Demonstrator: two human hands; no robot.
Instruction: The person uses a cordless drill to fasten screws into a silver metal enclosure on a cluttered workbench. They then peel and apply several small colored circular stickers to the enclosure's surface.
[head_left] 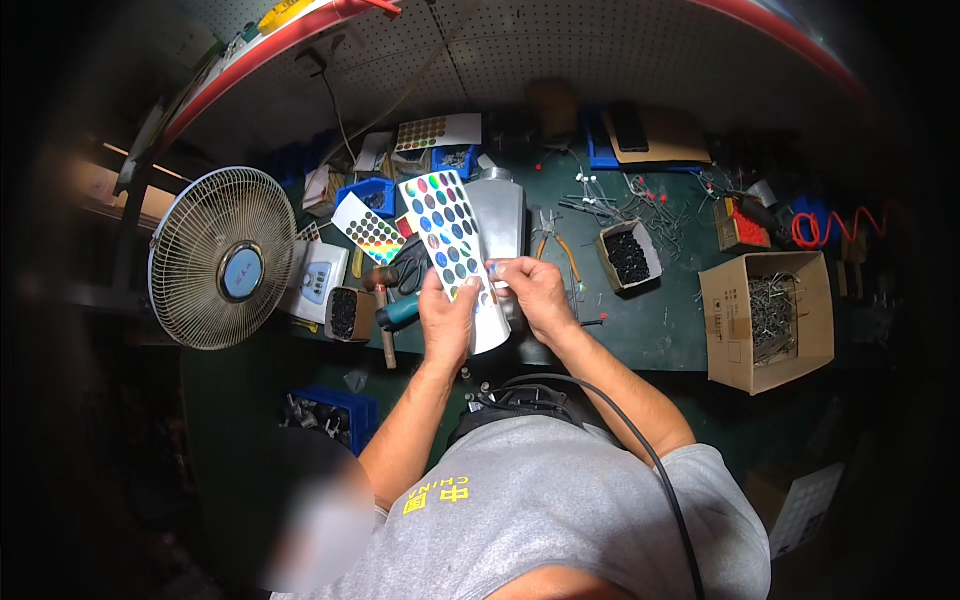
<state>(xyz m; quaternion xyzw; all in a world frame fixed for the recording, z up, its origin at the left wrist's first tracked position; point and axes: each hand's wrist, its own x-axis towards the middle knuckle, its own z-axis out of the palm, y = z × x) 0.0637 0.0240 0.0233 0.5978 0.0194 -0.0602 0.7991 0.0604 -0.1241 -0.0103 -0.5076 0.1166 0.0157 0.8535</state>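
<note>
My left hand (448, 318) is closed on the lower part of a white sheet of shiny oval stickers (443, 215), thumb on its face. The sheet is held tilted above the bench, its ovals glinting blue, green and red. At the sheet's right edge my right hand (542, 297) pinches a small bluish sticker (493, 270) between thumb and fingertips, partly hidden by the fingers. Behind the sheet lies a flat grey metal canister (500, 205), partly covered. Orange-handled pliers (556, 243) lie just beyond my right hand. A hammer (386, 320) and a teal-handled tool (402, 312) lie left of my left hand.
A fan (240, 275) stands at the left beside a white control box (318, 278). Another sticker sheet (368, 230) lies behind. On the right are a box of black parts (630, 255), a carton of metal pins (735, 320) and loose wire pieces (650, 205). A black cable (640, 430) crosses my right forearm.
</note>
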